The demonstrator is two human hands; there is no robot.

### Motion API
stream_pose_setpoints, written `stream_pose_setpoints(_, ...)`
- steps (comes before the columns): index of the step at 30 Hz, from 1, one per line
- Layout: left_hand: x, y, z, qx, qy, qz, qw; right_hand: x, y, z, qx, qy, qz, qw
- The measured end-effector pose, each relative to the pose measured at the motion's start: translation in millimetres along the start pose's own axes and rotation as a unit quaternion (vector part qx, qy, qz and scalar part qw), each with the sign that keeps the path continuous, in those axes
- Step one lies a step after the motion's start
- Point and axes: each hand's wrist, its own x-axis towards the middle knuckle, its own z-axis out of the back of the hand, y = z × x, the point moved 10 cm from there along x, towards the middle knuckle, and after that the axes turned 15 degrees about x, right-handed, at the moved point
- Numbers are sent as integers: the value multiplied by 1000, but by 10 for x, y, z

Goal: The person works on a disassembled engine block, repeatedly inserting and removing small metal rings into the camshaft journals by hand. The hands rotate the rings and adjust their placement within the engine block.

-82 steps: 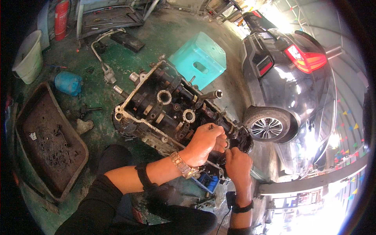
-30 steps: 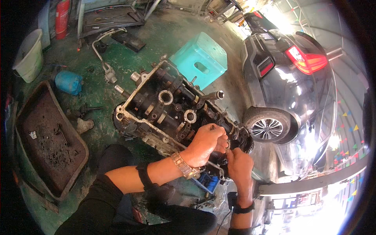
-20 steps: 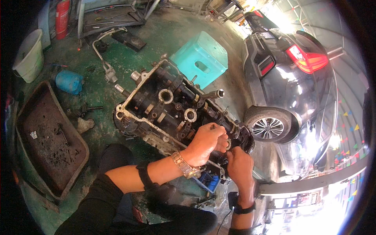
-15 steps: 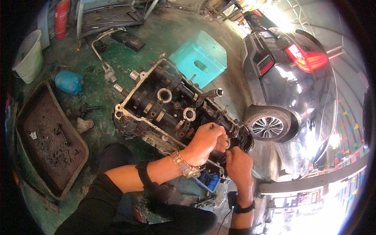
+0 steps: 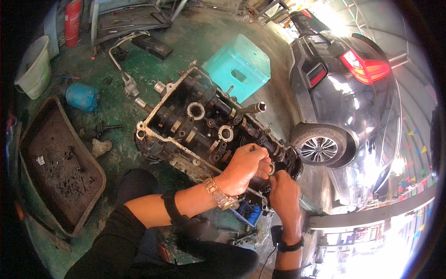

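Observation:
A dirty engine cylinder head [image 5: 182, 122] lies diagonally before me, with camshafts, two pale metal rings [image 5: 196, 110] and an upright silver cylinder [image 5: 258, 107] at its far side. My left hand [image 5: 246, 169] is curled closed over its right end, with a small dark piece showing at the top of the fist; I cannot make out what it is. My right hand [image 5: 284, 195] is just to the right and lower, fingers closed near the left fingertips and a small metal ring between them. What the right fingers grip is hidden.
A turquoise stool [image 5: 241, 56] stands behind the engine. A black car [image 5: 344, 111] is at right. On the left lie a grimy tray [image 5: 35, 139], a blue jug [image 5: 81, 96], a bucket [image 5: 32, 69] and metal parts. A blue bin [image 5: 247, 214] sits below the engine.
The right hand has shifted slightly upward, closer to the left fingertips. The left hand keeps the same closed shape and almost the same place. The engine and surroundings look unchanged.

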Motion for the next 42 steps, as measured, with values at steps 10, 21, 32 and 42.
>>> stream_pose_setpoints(10, 1, -30, -2, -7, 3, -3, 1000, 40, -84, -20, -34, 30, -59, 997)
stream_pose_setpoints(21, 9, -13, 4, 3, 4, -4, 1000, -12, -2, 28, 25, 13, -6, 1000)
stream_pose_setpoints(32, -8, -9, -21, 6, 10, 0, 1000, -19, -27, 20, 10, 18, -20, 1000)
stream_pose_setpoints(42, -4, 8, -17, 4, 2, -1, 1000, -7, -8, -1, -4, 21, 2, 1000)
